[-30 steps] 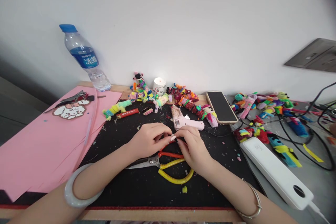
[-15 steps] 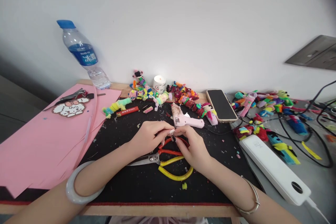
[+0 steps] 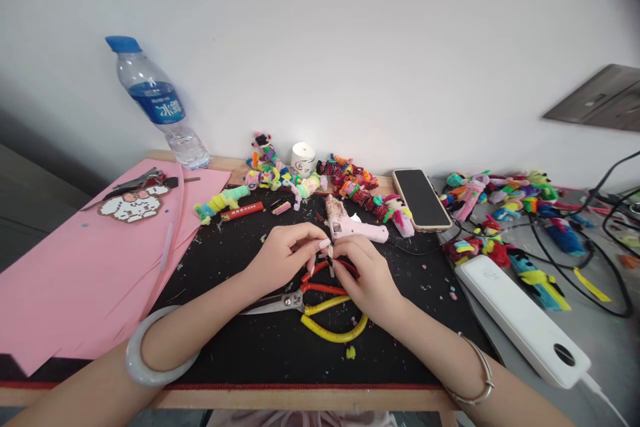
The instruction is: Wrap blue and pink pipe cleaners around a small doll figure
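Over the middle of the black mat, my left hand [image 3: 285, 259] and my right hand [image 3: 369, 277] meet fingertip to fingertip, both closed in a pinch. A small piece [image 3: 331, 259], pale with a black part, shows between the right fingers; its kind is too small to tell. Whatever the left fingers pinch is hidden by them. Just below the hands lie scissors [image 3: 289, 301] with red and yellow handles, their blades pointing left. A pink glue gun [image 3: 360, 231] rests right behind my fingertips.
Several fuzzy pipe-cleaner figures [image 3: 223, 203] line the back. A white candle-like cup [image 3: 303, 161], a phone [image 3: 423, 200] and a water bottle [image 3: 157, 100] stand or lie there too. Pink paper [image 3: 65, 293] covers the left. On the right are a white power bank [image 3: 520, 320] and black cables [image 3: 607, 317].
My fingertips have shifted slightly, and the left fingers have lifted a little. More of the small pale and black piece shows between them now. The scissors and glue gun have stayed put.
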Demonstrator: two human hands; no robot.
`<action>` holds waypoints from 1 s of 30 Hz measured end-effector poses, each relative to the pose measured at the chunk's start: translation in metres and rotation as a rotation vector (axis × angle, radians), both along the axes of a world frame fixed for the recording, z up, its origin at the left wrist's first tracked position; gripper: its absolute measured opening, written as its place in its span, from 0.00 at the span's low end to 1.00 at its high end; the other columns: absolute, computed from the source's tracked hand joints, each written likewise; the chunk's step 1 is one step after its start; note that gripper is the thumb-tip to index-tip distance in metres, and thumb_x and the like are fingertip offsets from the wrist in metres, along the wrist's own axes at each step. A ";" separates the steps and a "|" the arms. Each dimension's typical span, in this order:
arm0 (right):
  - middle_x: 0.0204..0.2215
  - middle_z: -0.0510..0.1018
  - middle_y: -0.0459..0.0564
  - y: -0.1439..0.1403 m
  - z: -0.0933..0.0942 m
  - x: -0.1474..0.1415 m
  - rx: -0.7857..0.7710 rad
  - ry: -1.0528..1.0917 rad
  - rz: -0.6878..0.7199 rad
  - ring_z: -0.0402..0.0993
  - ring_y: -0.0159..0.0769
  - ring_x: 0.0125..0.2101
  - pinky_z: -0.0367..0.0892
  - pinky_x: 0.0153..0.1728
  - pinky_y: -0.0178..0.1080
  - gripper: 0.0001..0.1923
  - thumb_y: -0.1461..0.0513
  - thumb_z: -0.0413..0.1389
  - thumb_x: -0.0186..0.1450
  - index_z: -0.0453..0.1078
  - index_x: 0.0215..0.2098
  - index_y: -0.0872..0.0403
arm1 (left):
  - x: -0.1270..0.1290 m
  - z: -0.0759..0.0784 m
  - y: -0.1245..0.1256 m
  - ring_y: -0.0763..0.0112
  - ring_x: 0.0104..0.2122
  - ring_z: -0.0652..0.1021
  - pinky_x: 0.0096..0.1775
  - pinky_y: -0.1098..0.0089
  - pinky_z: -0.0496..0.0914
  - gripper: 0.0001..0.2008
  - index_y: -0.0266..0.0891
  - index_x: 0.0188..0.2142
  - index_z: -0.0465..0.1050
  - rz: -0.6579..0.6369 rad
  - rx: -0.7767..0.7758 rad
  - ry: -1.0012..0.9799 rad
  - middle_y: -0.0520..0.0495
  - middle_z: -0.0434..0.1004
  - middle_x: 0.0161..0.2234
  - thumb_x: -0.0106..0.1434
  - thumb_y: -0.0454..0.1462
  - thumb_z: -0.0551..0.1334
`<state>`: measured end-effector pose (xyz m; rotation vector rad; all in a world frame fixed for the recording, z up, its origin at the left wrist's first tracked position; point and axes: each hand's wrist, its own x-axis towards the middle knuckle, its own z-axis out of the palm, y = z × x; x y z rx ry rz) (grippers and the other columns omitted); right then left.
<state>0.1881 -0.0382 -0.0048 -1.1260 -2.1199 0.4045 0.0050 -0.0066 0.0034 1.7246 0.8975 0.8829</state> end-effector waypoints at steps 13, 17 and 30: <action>0.25 0.70 0.46 -0.002 0.004 0.001 -0.017 0.024 -0.003 0.67 0.33 0.28 0.63 0.31 0.35 0.05 0.67 0.49 0.63 0.66 0.35 0.54 | 0.000 -0.001 0.000 0.80 0.18 0.69 0.22 0.77 0.64 0.08 0.35 0.29 0.70 0.025 0.102 0.001 0.51 0.69 0.25 0.62 0.37 0.57; 0.24 0.69 0.46 0.001 0.008 0.003 -0.056 0.130 -0.019 0.65 0.32 0.26 0.62 0.28 0.34 0.06 0.65 0.49 0.63 0.67 0.29 0.54 | -0.003 0.000 0.000 0.78 0.22 0.69 0.26 0.75 0.64 0.08 0.35 0.28 0.69 0.030 0.276 0.109 0.50 0.69 0.25 0.62 0.36 0.56; 0.18 0.62 0.42 0.009 0.002 0.006 -0.525 0.587 0.042 0.54 0.25 0.17 0.50 0.18 0.31 0.19 0.54 0.52 0.64 0.63 0.19 0.56 | -0.002 0.000 0.000 0.74 0.29 0.72 0.33 0.74 0.66 0.08 0.36 0.29 0.69 -0.167 0.552 0.223 0.48 0.72 0.27 0.63 0.35 0.55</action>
